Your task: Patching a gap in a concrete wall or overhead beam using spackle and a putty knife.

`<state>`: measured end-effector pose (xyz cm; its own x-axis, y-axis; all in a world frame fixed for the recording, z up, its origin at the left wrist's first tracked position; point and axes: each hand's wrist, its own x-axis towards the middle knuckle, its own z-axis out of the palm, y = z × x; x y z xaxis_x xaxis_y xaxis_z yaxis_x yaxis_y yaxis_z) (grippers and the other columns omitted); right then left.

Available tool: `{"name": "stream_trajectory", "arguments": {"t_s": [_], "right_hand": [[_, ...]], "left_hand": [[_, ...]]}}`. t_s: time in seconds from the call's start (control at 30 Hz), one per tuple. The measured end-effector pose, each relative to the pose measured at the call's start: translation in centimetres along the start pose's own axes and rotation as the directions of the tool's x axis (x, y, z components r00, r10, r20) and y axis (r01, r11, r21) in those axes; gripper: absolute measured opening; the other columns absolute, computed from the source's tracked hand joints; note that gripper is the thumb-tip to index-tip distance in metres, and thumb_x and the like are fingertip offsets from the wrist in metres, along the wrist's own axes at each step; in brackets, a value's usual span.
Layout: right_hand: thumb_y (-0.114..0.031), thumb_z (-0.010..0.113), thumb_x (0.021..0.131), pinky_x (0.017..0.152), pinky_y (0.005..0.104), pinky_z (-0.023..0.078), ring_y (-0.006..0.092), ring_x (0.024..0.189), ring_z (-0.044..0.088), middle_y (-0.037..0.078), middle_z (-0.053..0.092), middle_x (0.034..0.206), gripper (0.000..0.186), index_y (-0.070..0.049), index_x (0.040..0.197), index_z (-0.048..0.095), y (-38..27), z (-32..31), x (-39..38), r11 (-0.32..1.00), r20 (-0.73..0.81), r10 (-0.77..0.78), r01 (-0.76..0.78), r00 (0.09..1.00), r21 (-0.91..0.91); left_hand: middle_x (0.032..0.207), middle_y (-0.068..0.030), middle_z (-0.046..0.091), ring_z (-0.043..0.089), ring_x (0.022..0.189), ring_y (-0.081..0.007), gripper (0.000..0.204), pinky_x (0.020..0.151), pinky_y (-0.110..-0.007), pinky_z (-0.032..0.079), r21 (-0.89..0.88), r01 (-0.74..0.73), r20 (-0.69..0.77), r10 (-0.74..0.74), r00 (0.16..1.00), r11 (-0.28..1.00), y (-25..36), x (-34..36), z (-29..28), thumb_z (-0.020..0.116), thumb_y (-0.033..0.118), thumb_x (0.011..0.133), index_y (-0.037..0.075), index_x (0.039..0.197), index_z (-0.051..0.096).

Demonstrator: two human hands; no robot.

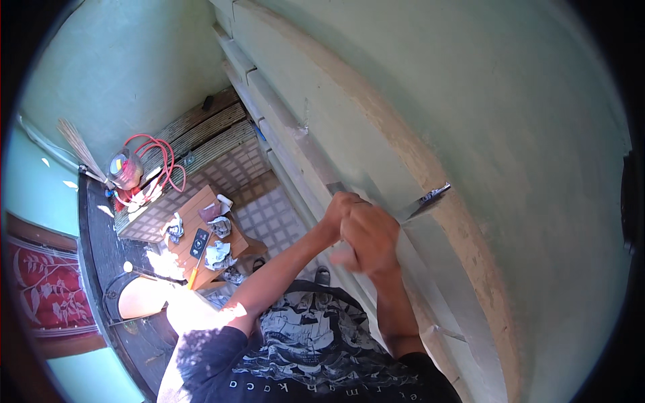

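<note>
One right hand [371, 236], fingers curled, seemingly clamped on a smeared metal blade [424, 203] at two o'clock; one left hand [338, 215] at ten o'clock, finger grip untellable.

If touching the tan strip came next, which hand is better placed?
Probably the right hand: it lies between the left hand and the tan strip, so it looks closer. They are bunched together, so only slightly.

Hands [371, 236]: two, together at the grip. Right of grip: one broad blade [426, 203]. Left of grip: one wooden table [193, 211], one phone [198, 243], one red hose [158, 140], one broom [79, 144]. Below grip, leftward: two dark shoes [322, 275].
</note>
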<state>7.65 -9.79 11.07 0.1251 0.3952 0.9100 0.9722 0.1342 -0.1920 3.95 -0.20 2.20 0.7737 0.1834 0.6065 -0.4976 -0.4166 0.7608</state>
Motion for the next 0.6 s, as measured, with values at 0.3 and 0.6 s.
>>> {"name": "stream_trajectory", "arguments": {"t_s": [0.3,0.6], "right_hand": [[-0.056,0.054,0.084,0.049,0.0306,0.034,0.0179,0.052,0.042,0.003,0.033,0.058,0.056,-0.011,0.056,0.038,-1.3,-1.9,1.3,0.992,0.224,0.071,-0.046,0.972,-0.117],[-0.053,0.062,0.079,0.045,0.0318,0.031,0.0178,0.048,0.041,0.002,0.037,0.056,0.053,-0.011,0.056,0.041,-1.3,-1.2,1.3,0.981,0.191,0.003,0.035,0.982,-0.191]], "left_hand": [[0.062,-0.0077,0.059,0.058,0.059,-0.0286,0.016,0.052,-0.038,0.043,0.207,-0.173,-0.092,0.195,0.976,0.963,-4.0,1.0,1.9,0.065,0.017,0.052,0.009,0.066,0.061],[0.063,-0.0073,0.06,0.057,0.058,-0.0283,0.017,0.052,-0.038,0.044,0.076,-0.089,-0.216,0.104,0.971,0.993,1.3,2.2,0.9,0.067,0.017,0.054,0.009,0.068,0.062]]}}
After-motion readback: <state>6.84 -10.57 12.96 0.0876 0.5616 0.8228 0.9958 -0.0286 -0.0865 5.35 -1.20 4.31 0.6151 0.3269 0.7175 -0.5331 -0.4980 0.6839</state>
